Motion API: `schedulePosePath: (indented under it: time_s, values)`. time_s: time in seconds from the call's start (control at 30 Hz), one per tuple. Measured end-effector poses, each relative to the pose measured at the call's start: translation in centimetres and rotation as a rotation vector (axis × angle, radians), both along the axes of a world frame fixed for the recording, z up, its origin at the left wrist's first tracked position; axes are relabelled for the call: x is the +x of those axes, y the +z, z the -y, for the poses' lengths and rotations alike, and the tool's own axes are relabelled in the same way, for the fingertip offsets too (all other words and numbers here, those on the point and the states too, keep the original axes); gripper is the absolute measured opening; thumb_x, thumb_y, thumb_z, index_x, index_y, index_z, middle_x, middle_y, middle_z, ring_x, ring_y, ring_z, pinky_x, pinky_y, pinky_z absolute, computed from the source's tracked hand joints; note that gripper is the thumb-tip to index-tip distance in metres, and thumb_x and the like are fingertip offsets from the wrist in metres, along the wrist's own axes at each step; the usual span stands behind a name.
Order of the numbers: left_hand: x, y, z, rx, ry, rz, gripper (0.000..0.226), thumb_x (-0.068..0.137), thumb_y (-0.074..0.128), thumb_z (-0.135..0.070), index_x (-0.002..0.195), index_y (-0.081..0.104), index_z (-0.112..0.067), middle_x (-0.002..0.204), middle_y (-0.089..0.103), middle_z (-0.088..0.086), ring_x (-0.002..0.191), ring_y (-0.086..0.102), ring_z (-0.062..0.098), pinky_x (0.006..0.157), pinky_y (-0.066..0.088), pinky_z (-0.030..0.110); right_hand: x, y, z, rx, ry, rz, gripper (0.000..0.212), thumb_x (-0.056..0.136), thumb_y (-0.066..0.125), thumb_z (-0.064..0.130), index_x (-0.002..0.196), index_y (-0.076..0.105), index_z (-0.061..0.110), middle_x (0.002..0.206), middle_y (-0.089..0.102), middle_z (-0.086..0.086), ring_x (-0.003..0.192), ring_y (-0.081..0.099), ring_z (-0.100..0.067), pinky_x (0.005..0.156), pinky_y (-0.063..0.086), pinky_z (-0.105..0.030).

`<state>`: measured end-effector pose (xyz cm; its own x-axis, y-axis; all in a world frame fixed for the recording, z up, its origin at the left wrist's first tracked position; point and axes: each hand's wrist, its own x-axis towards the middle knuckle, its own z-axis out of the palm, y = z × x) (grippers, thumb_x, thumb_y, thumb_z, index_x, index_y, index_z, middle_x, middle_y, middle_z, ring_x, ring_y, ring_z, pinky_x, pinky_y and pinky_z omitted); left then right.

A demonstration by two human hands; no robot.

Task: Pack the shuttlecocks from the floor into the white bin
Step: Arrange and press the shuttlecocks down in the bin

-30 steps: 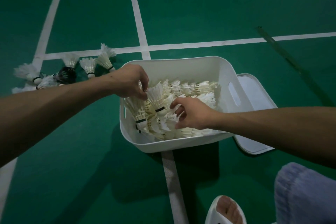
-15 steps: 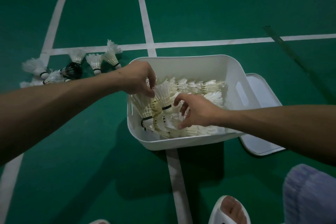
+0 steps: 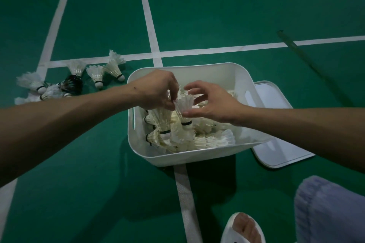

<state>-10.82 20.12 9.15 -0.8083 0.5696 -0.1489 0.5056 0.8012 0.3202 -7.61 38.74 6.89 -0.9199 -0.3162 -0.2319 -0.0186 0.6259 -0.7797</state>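
Since half a second ago: the right hand (image 3: pixel 214 102) has lifted off the pile and now sits beside the left hand (image 3: pixel 158 90), over the left half of the bin.

Left fingers (image 3: pixel 169 103) pinch the feather skirt of a white feather shuttlecock with a black-banded cork (image 3: pixel 184 104). It is held cork down above the pile. Right fingers (image 3: pixel 194 86) are spread and lightly curved round the skirt; I cannot tell whether they touch it.

Risks (judgement):
- The cork seems aimed into the skirt of a shuttlecock below. Off-centre or forced, it would bend or crush feathers.
- The stacked columns lean, so a nudge from either wrist could topple them.

Containers: the white plastic bin with rounded corners (image 3: pixel 197 157) stands on the green court floor (image 3: pixel 88 183). It holds many white shuttlecocks, some nested in columns and some loose. A flat white lid (image 3: pixel 276 154) lies on the floor, at its right.

Remaining: loose shuttlecocks (image 3: pixel 96 74), one of them a black-feathered shuttlecock (image 3: pixel 73 85), lie on the floor left of the bin.
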Motion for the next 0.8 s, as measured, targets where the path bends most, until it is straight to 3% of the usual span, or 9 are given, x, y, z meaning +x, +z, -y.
schedulePosePath:
  time_s: [0.13, 0.27, 0.4, 0.53, 0.6, 0.8]
  values:
    - [0.2, 0.0, -0.7, 0.041, -0.02, -0.011, 0.017, 0.076, 0.076, -0.026, 0.092, 0.073, -0.02, 0.121, 0.058, 0.001, 0.094, 0.044, 0.008, 0.077, 0.034, 0.025, -0.1, -0.2, -0.1, -0.002, -0.019, 0.01, 0.072, 0.066, 0.087, 0.026, 0.129, 0.053, 0.021, 0.094, 0.071, -0.001, 0.081, 0.07, -0.014, 0.079, 0.058, -0.034]
    - [-0.1, -0.1, -0.3, 0.043, 0.023, -0.011, 0.032, 0.074, 0.077, -0.03, 0.104, 0.07, -0.022, 0.119, 0.059, 0.001, 0.097, 0.049, 0.011, 0.079, 0.033, 0.025, -0.1, -0.1, -1.3, 0.034, -0.055, -0.022, 0.073, 0.065, 0.088, 0.022, 0.128, 0.052, 0.026, 0.109, 0.059, 0.001, 0.084, 0.067, -0.013, 0.076, 0.058, -0.027]
    - [-0.4, -0.4, 0.2, 0.044, 0.063, 0.028, 0.027, 0.074, 0.078, -0.029, 0.099, 0.072, -0.021, 0.117, 0.063, 0.002, 0.094, 0.051, 0.012, 0.081, 0.036, 0.025, 0.2, -0.2, -2.6, 0.1, -0.058, -0.041, 0.072, 0.063, 0.089, 0.022, 0.126, 0.054, 0.027, 0.111, 0.053, 0.004, 0.096, 0.058, -0.016, 0.085, 0.052, -0.031]
    - [-0.6, -0.7, 0.1, 0.04, 0.079, 0.038, 0.025, 0.072, 0.079, -0.031, 0.095, 0.073, -0.022, 0.113, 0.066, 0.002, 0.092, 0.055, 0.015, 0.077, 0.037, 0.026, 0.4, -0.1, -3.5, 0.116, -0.082, -0.057, 0.069, 0.062, 0.089, 0.022, 0.117, 0.049, 0.032, 0.102, 0.05, 0.011, 0.086, 0.051, -0.004, 0.069, 0.043, -0.02]
    - [-0.7, -0.9, 0.1, 0.031, 0.084, 0.034, 0.026, 0.072, 0.079, -0.032, 0.096, 0.073, -0.022, 0.113, 0.065, 0.002, 0.092, 0.054, 0.014, 0.076, 0.036, 0.026, 0.4, -0.1, -3.9, 0.1, -0.085, -0.039, 0.067, 0.062, 0.088, 0.02, 0.116, 0.051, 0.034, 0.1, 0.049, 0.015, 0.084, 0.05, -0.002, 0.069, 0.044, -0.02]
    - [-0.6, -1.3, 0.2, 0.015, 0.086, 0.039, 0.027, 0.072, 0.079, -0.033, 0.097, 0.073, -0.022, 0.116, 0.065, 0.002, 0.094, 0.056, 0.017, 0.076, 0.037, 0.026, 0.8, -1.0, -4.6, 0.109, -0.096, -0.018, 0.062, 0.061, 0.088, 0.019, 0.111, 0.053, 0.032, 0.108, 0.054, 0.004, 0.088, 0.056, -0.014, 0.072, 0.049, -0.026]
